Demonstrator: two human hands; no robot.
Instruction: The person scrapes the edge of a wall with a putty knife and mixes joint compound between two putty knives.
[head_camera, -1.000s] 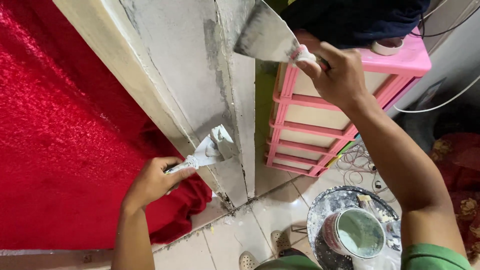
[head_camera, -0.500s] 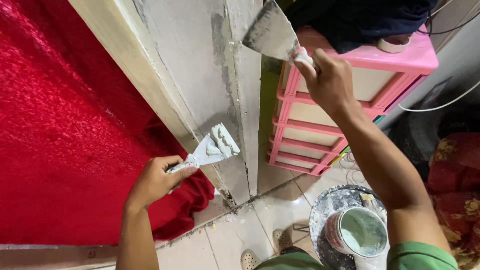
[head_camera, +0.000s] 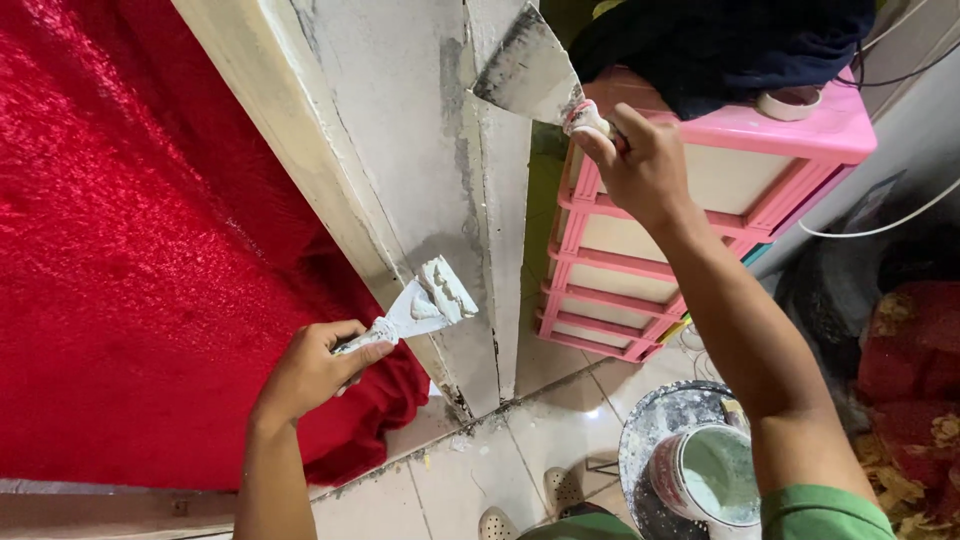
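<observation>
My left hand (head_camera: 318, 366) grips a small putty knife (head_camera: 425, 304) loaded with white filler, its blade held against the lower part of a grey plastered wall pillar (head_camera: 400, 150). My right hand (head_camera: 633, 160) holds a wide putty knife (head_camera: 525, 72) higher up, its blade edge touching the pillar's corner near the top. The wide blade is smeared with grey-white filler. Below my right arm sits an open tub of pale filler (head_camera: 712, 478) on a spattered round lid.
A red curtain (head_camera: 130, 260) hangs left of the pillar, bunched at the floor. A pink drawer unit (head_camera: 690, 230) with dark cloth and a tape roll (head_camera: 788, 102) on top stands right of it. White floor tiles and a sandal (head_camera: 565, 490) lie below.
My right hand and the wide knife have shifted slightly along the pillar's corner near the top. My left hand with the small knife has stayed in about the same spot.
</observation>
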